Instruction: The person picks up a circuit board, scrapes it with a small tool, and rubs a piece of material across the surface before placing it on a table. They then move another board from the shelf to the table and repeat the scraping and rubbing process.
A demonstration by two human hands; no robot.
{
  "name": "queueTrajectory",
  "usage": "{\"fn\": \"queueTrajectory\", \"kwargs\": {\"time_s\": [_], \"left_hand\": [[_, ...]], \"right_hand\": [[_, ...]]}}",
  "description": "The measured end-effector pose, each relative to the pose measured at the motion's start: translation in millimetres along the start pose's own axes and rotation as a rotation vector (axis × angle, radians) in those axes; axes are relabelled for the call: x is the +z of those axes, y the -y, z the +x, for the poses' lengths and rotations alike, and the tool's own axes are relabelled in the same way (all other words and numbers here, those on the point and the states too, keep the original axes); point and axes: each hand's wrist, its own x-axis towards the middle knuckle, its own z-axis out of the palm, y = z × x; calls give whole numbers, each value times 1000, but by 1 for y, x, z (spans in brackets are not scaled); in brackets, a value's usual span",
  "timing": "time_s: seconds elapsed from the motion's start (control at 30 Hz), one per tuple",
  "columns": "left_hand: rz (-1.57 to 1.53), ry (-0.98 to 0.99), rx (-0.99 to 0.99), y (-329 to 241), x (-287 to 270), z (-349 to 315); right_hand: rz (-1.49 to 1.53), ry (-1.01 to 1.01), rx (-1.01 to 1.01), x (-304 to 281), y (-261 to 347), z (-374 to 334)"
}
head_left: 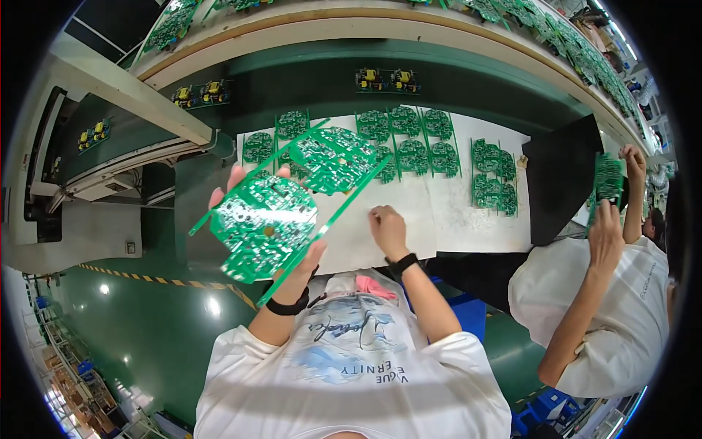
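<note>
My left hand (310, 262) grips a green circuit board panel (270, 208), raised and tilted over the table at the left. The panel has two wide populated boards between long green edge strips, and it hides most of the palm. Fingertips show past its far edge, the thumb side by its near edge. My right hand (389, 231) hovers over or rests on the white table covering, fingers curled in; whether they hold anything is hidden. Beyond it lie several similar panels (412, 156) in rows, with another group (494, 177) farther right.
Past the white-covered table (468, 230) runs a dark green conveyor belt (292, 77) carrying boards with yellow parts (387, 79). A shelf (307, 33) of boards spans the far side. A metal post (131, 88) stands left. At right a co-worker's hands (607, 230) hold a green board.
</note>
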Motion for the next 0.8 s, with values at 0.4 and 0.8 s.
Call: {"fn": "queueTrajectory", "kwargs": {"time_s": [0.4, 0.8], "left_hand": [[197, 213, 127, -9, -33, 10], [-569, -21, -406, -24, -20, 13]], "right_hand": [[1185, -26, 680, -101, 45, 3], [493, 47, -630, -165, 242, 19]]}}
